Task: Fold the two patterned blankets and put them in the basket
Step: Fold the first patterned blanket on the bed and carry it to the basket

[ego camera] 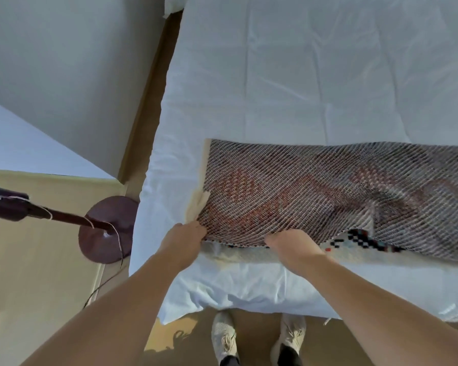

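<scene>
A woven patterned blanket (315, 194) lies across the near part of the bed (302, 75), its dark striped reverse side up and folded over itself. A strip of its black, white and blue face shows under the lifted near edge. My left hand (185, 239) pinches the blanket's near left corner by the cream fringe. My right hand (294, 244) grips the same near edge a little to the right, fingers tucked under the fabric. The blanket runs off the frame's right side. No second blanket and no basket are in view.
The bed carries a pale blue wrinkled sheet. A dark floor lamp base (106, 228) with its pole and cord stands on the tan floor left of the bed. My two shoes (257, 336) are at the bed's near edge. A white wall rises at left.
</scene>
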